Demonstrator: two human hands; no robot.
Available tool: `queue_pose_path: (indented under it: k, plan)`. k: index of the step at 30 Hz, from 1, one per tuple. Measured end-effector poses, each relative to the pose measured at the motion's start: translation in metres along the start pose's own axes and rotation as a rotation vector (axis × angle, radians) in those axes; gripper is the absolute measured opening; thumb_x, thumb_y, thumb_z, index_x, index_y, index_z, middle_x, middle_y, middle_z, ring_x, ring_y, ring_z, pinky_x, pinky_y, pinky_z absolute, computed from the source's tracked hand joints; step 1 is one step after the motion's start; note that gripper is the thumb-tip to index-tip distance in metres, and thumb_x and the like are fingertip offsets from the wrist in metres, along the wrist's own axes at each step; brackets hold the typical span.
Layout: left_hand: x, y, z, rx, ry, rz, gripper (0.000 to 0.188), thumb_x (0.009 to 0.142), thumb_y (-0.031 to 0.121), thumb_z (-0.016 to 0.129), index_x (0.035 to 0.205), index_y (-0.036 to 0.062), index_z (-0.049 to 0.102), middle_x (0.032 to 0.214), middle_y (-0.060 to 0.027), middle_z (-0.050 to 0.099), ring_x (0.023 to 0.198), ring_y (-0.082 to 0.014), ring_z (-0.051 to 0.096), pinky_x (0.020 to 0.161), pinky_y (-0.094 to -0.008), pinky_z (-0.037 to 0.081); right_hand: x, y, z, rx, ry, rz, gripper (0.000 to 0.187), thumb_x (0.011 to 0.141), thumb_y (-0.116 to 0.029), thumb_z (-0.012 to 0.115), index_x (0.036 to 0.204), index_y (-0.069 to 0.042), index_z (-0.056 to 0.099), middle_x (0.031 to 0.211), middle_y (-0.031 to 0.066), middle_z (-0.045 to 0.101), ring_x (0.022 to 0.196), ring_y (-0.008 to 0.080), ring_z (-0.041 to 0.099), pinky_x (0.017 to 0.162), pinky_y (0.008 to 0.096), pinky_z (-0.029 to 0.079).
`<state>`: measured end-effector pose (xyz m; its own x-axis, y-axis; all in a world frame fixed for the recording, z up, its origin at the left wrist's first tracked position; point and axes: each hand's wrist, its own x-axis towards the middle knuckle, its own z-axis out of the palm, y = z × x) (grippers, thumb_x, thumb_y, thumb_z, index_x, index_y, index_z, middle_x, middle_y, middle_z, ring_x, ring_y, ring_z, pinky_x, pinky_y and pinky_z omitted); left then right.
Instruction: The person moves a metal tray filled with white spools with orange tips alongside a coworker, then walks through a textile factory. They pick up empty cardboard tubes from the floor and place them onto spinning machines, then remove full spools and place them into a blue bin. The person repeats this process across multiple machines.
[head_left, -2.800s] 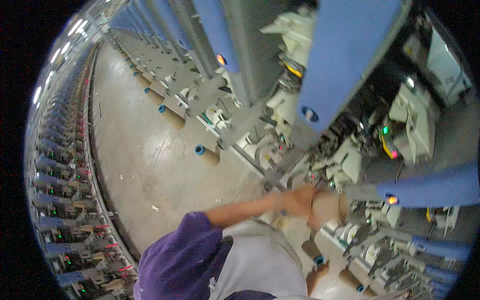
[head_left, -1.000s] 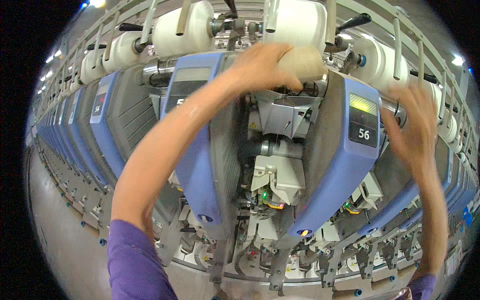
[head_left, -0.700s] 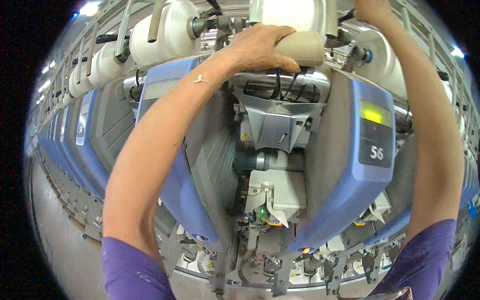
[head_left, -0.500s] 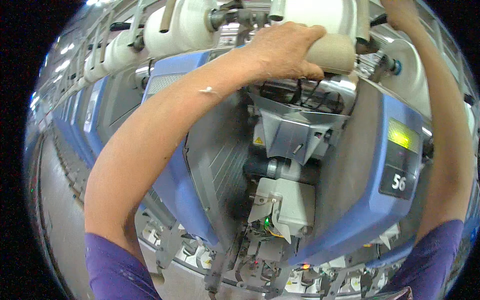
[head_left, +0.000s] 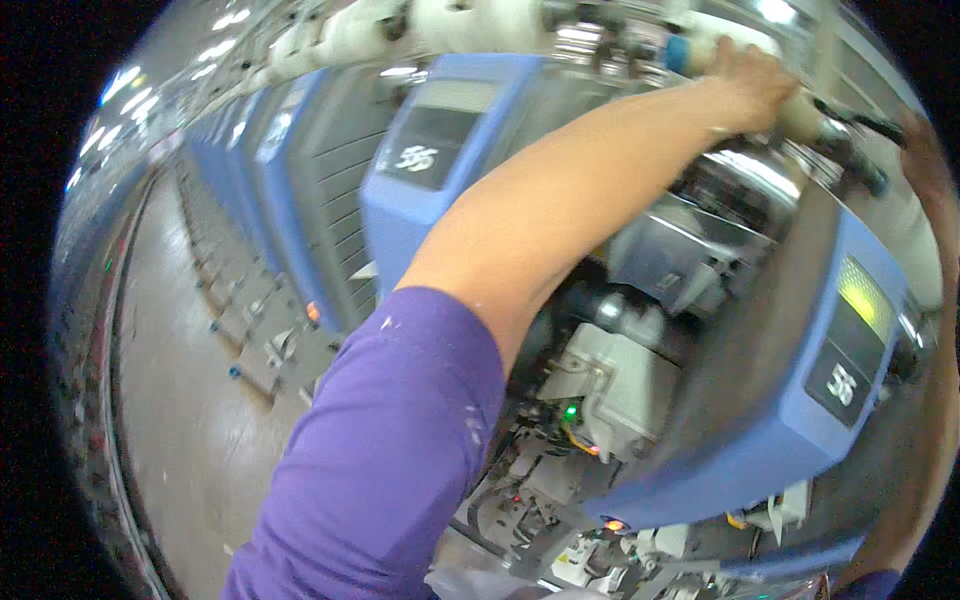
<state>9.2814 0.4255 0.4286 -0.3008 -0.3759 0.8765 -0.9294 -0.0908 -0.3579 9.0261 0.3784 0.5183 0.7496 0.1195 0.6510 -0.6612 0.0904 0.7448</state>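
Note:
My left hand reaches up and is closed around a pale beige tube mounted at the top of a winding machine. My left arm in a purple sleeve crosses the middle of the view. My right hand is raised at the far right rim, blurred; what it holds is unclear. Between two blue housings sits an open grey unit with a green light. White yarn packages line the top.
A long row of blue and grey machine units runs away to the left. A glossy grey aisle floor lies beside them, with small blue bobbins near the machine base. Another machine row bounds the far left.
The view has swung right and closer; my left arm now fills the centre. My left hand stays on the beige tube. My right hand has slid to the far right rim.

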Motion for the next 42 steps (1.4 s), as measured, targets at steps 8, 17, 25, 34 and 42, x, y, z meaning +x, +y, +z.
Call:
queue_pose_path:
  k: [8, 17, 25, 34, 42]
  plan:
    - [-0.002, -0.014, 0.039, -0.178, 0.206, 0.001, 0.053, 0.056, 0.023, 0.074, 0.108, 0.0168, 0.062, 0.093, -0.0091, 0.065, 0.091, -0.0282, 0.063, 0.078, -0.0435, 0.048, 0.0, -0.021, 0.013, -0.07, 0.036, 0.254, 0.023, 0.075, -0.008, 0.055, 0.096, -0.016, 0.055, 0.09, 0.003, 0.06, 0.086, 0.0258, 0.062, 0.07, 0.0391, 0.051]
    - [-0.034, 0.005, -0.039, -0.402, -0.048, -0.149, 0.044, 0.079, 0.045, 0.06, 0.107, 0.0103, 0.061, 0.091, -0.0134, 0.064, 0.087, -0.0323, 0.062, 0.081, -0.0455, 0.045, 0.011, -0.059, -0.045, 0.014, -0.189, 0.362, 0.025, 0.076, -0.012, 0.055, 0.101, -0.013, 0.056, 0.097, 0.0058, 0.06, 0.093, 0.027, 0.06, 0.075, 0.0409, 0.05]
    - [-0.422, 0.065, -0.199, -0.503, -0.4, 0.374, 0.025, 0.078, 0.019, 0.059, 0.103, 0.0137, 0.059, 0.1, -0.005, 0.061, 0.119, -0.0245, 0.048, 0.091, -0.0582, 0.029, -0.087, -0.098, -0.151, 0.524, 0.003, 0.296, 0.038, 0.09, -0.028, 0.051, 0.122, -0.01, 0.056, 0.134, 0.0155, 0.046, 0.124, 0.0335, 0.042, 0.103, 0.0412, 0.031]
    - [-0.703, -0.049, -0.434, -0.428, -0.671, -1.064, 0.021, 0.072, 0.01, 0.068, 0.093, 0.0095, 0.068, 0.096, -0.0108, 0.067, 0.097, -0.0294, 0.061, 0.086, -0.0422, 0.042, -0.329, -0.402, -0.327, 0.934, -0.356, 0.929, 0.038, 0.095, -0.035, 0.049, 0.108, 0.0, 0.055, 0.101, 0.0108, 0.058, 0.094, 0.0244, 0.055, 0.087, 0.0347, 0.042]
    - [-0.757, -0.111, -0.49, -0.495, -0.584, -1.476, 0.015, 0.081, 0.004, 0.066, 0.096, 0.0043, 0.066, 0.086, -0.0091, 0.068, 0.079, -0.0158, 0.065, 0.07, -0.0267, 0.049, -0.404, -0.393, -0.255, 0.845, -0.727, 1.19, 0.056, 0.088, -0.054, 0.046, 0.097, 0.001, 0.057, 0.098, 0.0199, 0.062, 0.084, 0.0346, 0.06, 0.07, 0.0448, 0.048]
